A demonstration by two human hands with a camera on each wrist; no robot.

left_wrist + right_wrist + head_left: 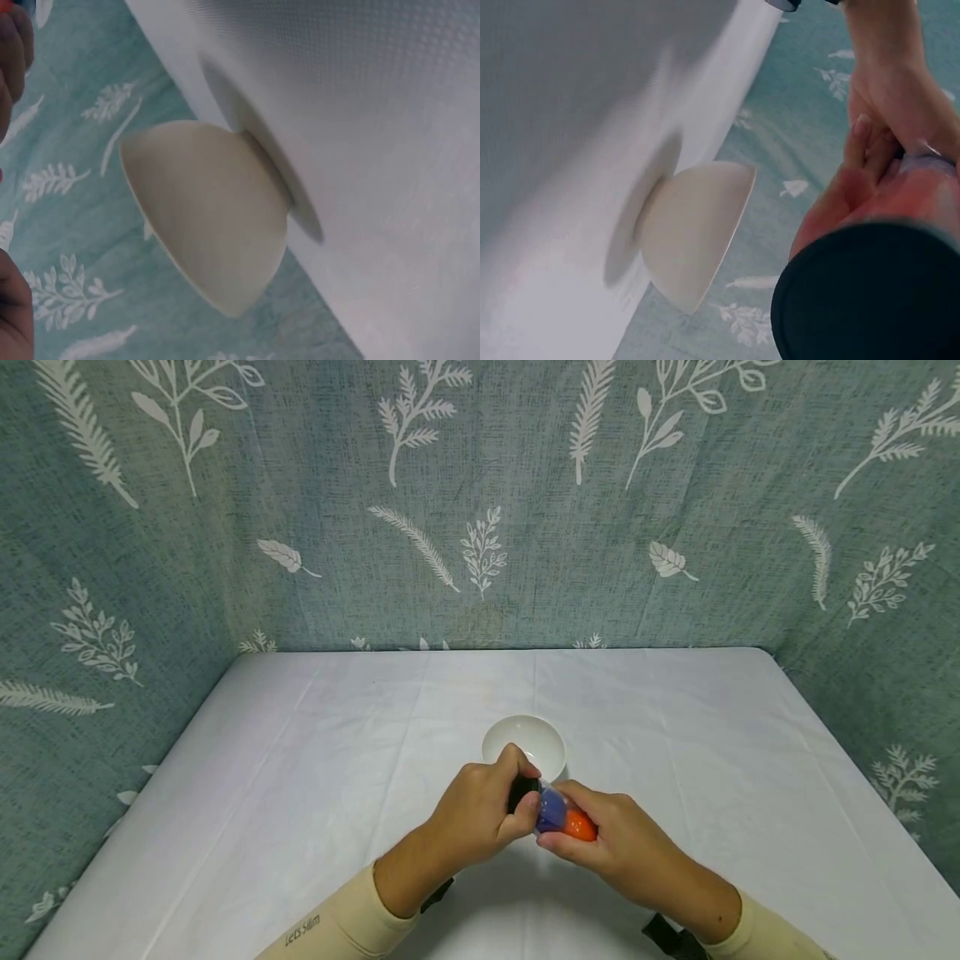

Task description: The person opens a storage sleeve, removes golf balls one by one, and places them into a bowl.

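Observation:
A small container (552, 810) with a black end and a blue and orange body is held between both hands, over the near side of the bowl. My left hand (476, 810) grips the black end, thumb and index finger curled about it. Around the orange part, my right hand (626, 835) has its fingers and thumb wrapped. In the right wrist view, a dark round end (870, 292) of the container fills the lower right corner, with its reddish body behind. Just beyond the hands stands a white bowl (528, 739), upright and partly covered by the left hand.
A white cloth (315, 793) covers the table. Behind it and at both sides hangs a green curtain (315, 485) with pale leaf prints. Dark straps (675, 939) circle the wrists below beige sleeves (352, 910).

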